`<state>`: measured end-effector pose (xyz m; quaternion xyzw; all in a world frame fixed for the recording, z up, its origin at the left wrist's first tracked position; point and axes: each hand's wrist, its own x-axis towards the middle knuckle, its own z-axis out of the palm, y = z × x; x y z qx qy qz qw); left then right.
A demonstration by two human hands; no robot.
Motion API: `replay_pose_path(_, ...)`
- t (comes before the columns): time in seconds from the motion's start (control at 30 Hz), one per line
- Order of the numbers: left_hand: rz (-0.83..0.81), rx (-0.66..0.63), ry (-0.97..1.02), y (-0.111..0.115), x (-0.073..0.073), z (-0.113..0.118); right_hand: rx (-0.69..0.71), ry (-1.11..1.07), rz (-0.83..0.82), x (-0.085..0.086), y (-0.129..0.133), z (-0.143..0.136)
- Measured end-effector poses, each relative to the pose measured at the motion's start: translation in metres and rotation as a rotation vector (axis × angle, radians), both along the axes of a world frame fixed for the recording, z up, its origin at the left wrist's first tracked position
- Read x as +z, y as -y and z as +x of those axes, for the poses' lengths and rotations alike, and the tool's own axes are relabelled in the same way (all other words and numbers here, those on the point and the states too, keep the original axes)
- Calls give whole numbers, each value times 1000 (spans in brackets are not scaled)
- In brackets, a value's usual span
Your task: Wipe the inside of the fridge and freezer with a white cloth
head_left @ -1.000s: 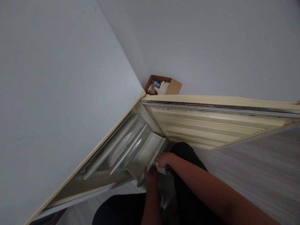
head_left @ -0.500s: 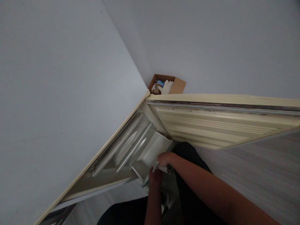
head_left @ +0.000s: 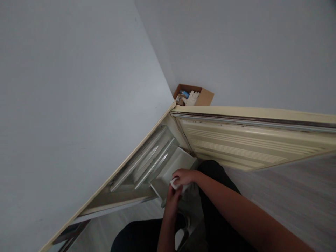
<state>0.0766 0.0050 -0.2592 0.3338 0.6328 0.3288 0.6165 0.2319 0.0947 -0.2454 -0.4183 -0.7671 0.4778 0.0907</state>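
Note:
My left hand (head_left: 173, 195) and my right hand (head_left: 183, 176) meet around a small white cloth (head_left: 174, 183), both with fingers closed on it. They are over the front of a pulled-out white drawer (head_left: 172, 167), low in an open freezer compartment. Above that one, two translucent drawers (head_left: 148, 159) with pale handle bars stay inside the cabinet. The cream door (head_left: 236, 140) stands swung open to the right, with dark stains along its seal.
Behind the door's hinge side, a cardboard box (head_left: 206, 97) holds a white glove (head_left: 192, 98) and a blue item. The cabinet's broad white top (head_left: 86, 87) fills the left. My knees flank the drawer above a grey wood-look floor (head_left: 288, 189).
The cloth is now bunched between my hands, which have come closer together and slightly higher. The view has shifted, so the cabinet and box appear further right.

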Motion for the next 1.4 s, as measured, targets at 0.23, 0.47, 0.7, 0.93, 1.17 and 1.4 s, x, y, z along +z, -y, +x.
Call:
replay_pose_path(0.23,221,-214,-256,-15,19,-10,-97,-153,68,-8,-3,-3)
replay_pose_path(0.47,283,-298,-439,-15,27,-40,-231,-122,139,-16,-2,-4)
replay_pose_path(0.7,219,-267,-326,-15,25,-42,-277,-92,212,-15,-2,-10)
replay_pose_path(0.93,231,164,-279,-18,3,-43,-455,-132,299,-3,1,-15)
replay_pose_path(1.17,250,109,-213,-17,-3,-41,-63,51,-130,2,11,-25)
replay_pose_path(1.4,247,-19,-80,-11,-2,-16,-112,74,-453,4,9,-29)
